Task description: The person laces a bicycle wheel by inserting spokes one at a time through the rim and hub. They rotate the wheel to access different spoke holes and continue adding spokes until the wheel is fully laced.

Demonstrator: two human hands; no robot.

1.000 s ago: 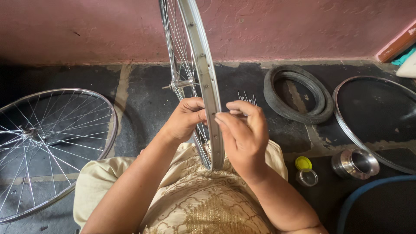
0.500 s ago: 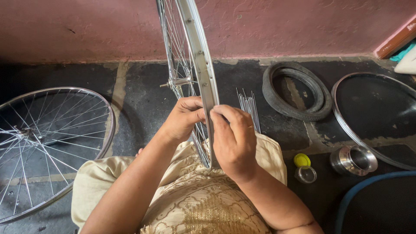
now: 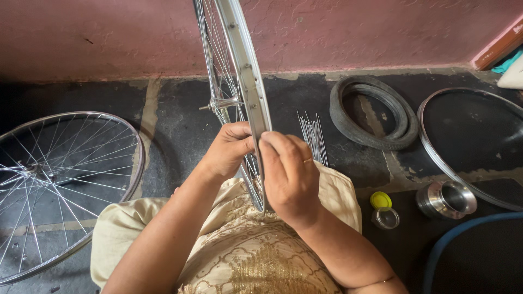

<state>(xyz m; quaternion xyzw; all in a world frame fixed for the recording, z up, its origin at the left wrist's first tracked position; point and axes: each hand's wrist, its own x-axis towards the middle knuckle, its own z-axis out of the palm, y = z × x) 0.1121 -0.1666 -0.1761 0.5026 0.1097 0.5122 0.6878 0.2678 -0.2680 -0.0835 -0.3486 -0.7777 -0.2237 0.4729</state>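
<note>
A person sits on the dark floor (image 3: 180,125) and holds a bicycle wheel (image 3: 239,81) upright over the lap. This wheel is the landmark for all places below. It stands on its edge; its silver rim runs from the top of the picture down to the cream patterned cloth (image 3: 245,256) on the lap, and its hub with the axle shows on the left side of the rim.

The left hand (image 3: 229,149) is closed around the rim from the left side, with the thumb lying across the rim's outer face. The right hand (image 3: 289,174) is also curled closed, its fingertips pressed against the rim from the right, just beside the left thumb. If it pinches a small part between the fingers, I cannot tell, because the fingers hide that place.

Just right of the wheel, a bundle of thin steel spokes (image 3: 313,136) lies on the floor, close behind the right hand. Further right lies a black tyre (image 3: 376,117), and beyond it a bare metal rim (image 3: 430,147) flat on the floor. Below these, right of the wheel, stand a small clear jar (image 3: 385,218) with a yellow lid (image 3: 380,200) beside it, and a shiny metal ring (image 3: 447,200). Well to the left of the wheel, a second spoked wheel (image 3: 60,185) lies flat. Behind the wheel is a pink wall (image 3: 354,32).
</note>
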